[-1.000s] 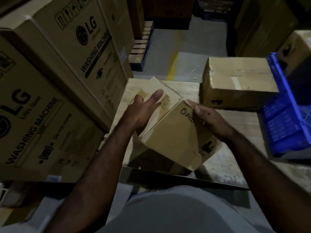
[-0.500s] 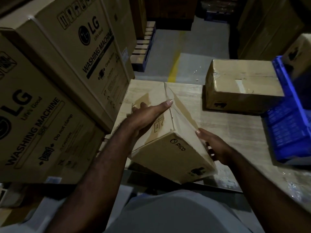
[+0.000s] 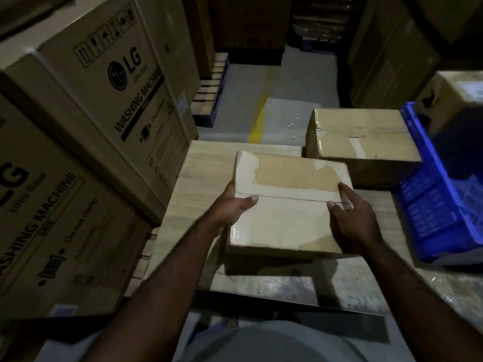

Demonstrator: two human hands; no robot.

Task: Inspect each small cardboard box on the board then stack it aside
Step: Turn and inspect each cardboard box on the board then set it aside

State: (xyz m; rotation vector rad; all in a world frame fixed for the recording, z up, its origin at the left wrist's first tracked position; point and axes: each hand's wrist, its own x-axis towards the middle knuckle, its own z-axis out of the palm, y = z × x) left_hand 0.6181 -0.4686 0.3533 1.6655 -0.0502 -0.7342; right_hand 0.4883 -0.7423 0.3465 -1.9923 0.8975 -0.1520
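A small cardboard box (image 3: 287, 202) lies level over the wooden board (image 3: 198, 178), its taped top flaps with torn label patches facing up. My left hand (image 3: 232, 207) grips its left edge, thumb laid across the top seam. My right hand (image 3: 350, 215) grips the right edge, thumb on the seam and a finger along the side. A dark shadow falls on the board below the box's near edge. A second cardboard box (image 3: 363, 142) rests at the board's far right corner.
Tall washing machine cartons (image 3: 86, 131) wall off the left side. A blue plastic crate (image 3: 441, 199) stands on the right with another carton (image 3: 457, 97) behind it. Grey floor with a yellow line (image 3: 257, 126) runs beyond the board.
The box was tilted on edge with its printed side toward me; it has turned so the taped top faces up and lies level. Both hands shifted to its left and right edges.
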